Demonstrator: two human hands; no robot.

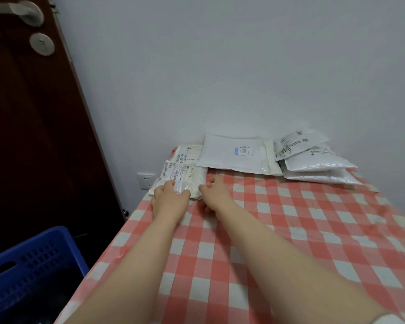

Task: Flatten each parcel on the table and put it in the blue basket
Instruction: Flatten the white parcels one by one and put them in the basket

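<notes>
Head view: left grip (170,197) pinches the edge of the near-left parcel (192,177); right grip (216,190) relaxed, empty, just beside it. Likely next: press it flat on the worktop (290,230), then the blue basket (33,265).

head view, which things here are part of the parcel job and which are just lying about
Job: left hand, holding the nearest parcel; right hand; parcel behind it; big white mailer; right-hand parcel stack; blue basket; checked table.
Lying about: door handle; wall socket.
</notes>
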